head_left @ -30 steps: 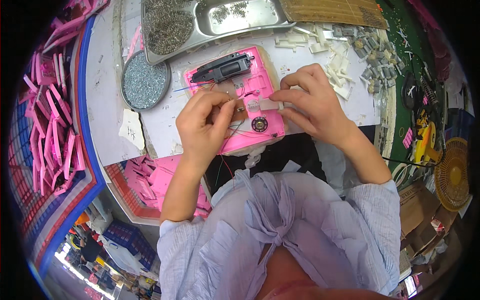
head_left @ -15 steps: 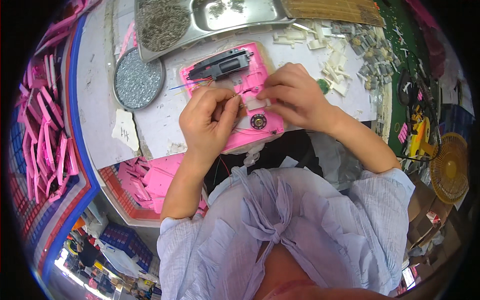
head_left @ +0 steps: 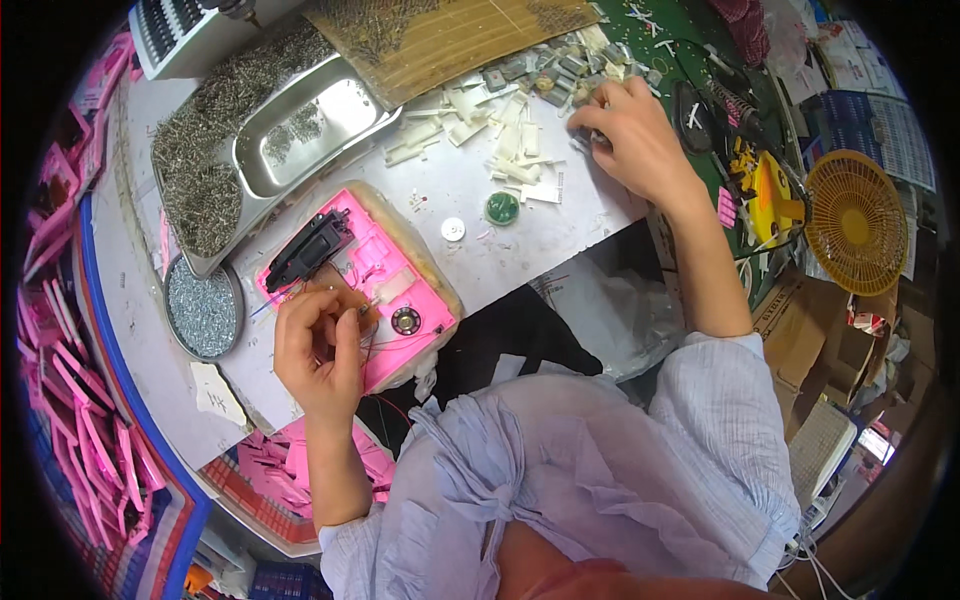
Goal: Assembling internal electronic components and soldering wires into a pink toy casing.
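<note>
A pink plastic housing (head_left: 412, 345) lies on a padded block on the table in front of me. It carries a black plastic mechanism (head_left: 310, 250), a small white block (head_left: 394, 287) and a round black speaker-like disc (head_left: 406, 320). My left hand (head_left: 318, 350) is over its near left corner, fingers curled and closed around something small among thin wires; what it is stays hidden. To the far right, my right hand (head_left: 635, 145) is at the edge of a pile of small grey block-shaped parts (head_left: 560, 80). Its fingers are bent together, with something dark beneath them.
White plastic pieces (head_left: 515, 145) are scattered beyond the housing. A metal tray (head_left: 300, 130) of screws and a round dish (head_left: 203, 308) of small metal bits stand left. A green disc (head_left: 502, 208) and white disc (head_left: 453, 229) lie nearby. Pink parts (head_left: 85, 400) fill a crate at left.
My right hand has left the pink housing and reached far right to the grey parts. My left hand stays at the housing. The whole view has swung to the right.
</note>
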Tool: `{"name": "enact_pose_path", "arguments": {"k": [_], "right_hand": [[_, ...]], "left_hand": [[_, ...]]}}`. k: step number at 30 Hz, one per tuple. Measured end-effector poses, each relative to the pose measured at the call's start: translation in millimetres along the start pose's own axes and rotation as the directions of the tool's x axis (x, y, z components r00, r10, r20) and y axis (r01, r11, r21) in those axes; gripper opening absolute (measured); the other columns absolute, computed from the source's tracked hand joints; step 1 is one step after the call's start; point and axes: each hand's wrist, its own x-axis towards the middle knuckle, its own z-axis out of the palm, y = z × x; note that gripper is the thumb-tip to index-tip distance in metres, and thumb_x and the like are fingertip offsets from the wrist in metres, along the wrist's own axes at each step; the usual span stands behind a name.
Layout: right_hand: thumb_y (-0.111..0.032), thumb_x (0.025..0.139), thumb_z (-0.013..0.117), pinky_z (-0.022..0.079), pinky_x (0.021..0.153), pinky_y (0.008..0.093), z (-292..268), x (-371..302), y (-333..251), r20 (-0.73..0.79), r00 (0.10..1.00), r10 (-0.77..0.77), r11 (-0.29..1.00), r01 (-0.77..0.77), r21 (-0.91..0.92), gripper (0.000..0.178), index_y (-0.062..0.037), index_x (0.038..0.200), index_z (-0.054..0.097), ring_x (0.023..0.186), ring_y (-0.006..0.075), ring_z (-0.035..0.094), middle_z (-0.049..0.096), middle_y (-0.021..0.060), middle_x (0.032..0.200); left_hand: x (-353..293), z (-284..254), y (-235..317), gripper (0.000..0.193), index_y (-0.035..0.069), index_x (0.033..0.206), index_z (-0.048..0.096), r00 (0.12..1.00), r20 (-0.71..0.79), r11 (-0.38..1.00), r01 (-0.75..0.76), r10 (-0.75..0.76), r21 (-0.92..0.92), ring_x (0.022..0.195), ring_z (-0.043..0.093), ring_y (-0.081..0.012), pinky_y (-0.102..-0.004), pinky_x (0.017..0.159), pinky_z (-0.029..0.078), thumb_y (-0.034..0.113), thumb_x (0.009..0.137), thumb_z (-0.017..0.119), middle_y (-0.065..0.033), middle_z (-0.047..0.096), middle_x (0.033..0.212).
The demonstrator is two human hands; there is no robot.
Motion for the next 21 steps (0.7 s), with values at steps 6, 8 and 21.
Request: {"name": "enact_pose_path", "arguments": {"k": [6, 8, 21], "right_hand": [[-0.017, 0.081, 0.073, 0.047, 0.087, 0.0422, 2, 6, -4, -0.065, 0.998, -0.027, 0.993, 0.034, 0.111, 0.021, -0.0132, 0.102, 0.074, 0.096, 0.0295, 0.061, 0.069, 0.0079, 0.091], [-0.018, 0.082, 0.073, 0.047, 0.082, 0.0430, -4, 12, -32, -0.149, 0.989, -0.024, 0.926, 0.078, 0.371, 0.024, -0.0130, 0.105, 0.073, 0.079, 0.0296, 0.063, 0.068, 0.0080, 0.079], [0.004, 0.089, 0.070, 0.054, 0.070, 0.0263, 5, -16, -105, -0.137, 0.984, 0.112, 0.284, 0.100, 0.954, 0.037, -0.0035, 0.125, 0.068, 0.080, 0.0127, 0.069, 0.073, 0.0086, 0.095]], "left_hand": [[35, 15, 23, 0.024, 0.000, 0.109, 0.067, 0.980, 0.119, 0.986, -0.155, 0.162, -0.068, 0.063, 0.050, -0.0099, -0.0222, 0.055, 0.039, -0.003, 0.086, 0.073, -0.0071, 0.062, 0.089], [53, 19, 39, 0.024, -0.001, 0.108, 0.067, 0.967, 0.245, 0.996, -0.058, 0.071, -0.062, 0.059, 0.050, -0.0096, -0.0236, 0.053, 0.040, 0.003, 0.087, 0.076, -0.0045, 0.063, 0.082], [96, 58, 54, 0.013, 0.001, 0.090, 0.061, 0.777, 0.615, 0.868, 0.392, -0.135, -0.305, 0.066, 0.056, -0.0054, -0.0238, 0.058, 0.045, 0.009, 0.093, 0.071, -0.0001, 0.060, 0.073]]}}
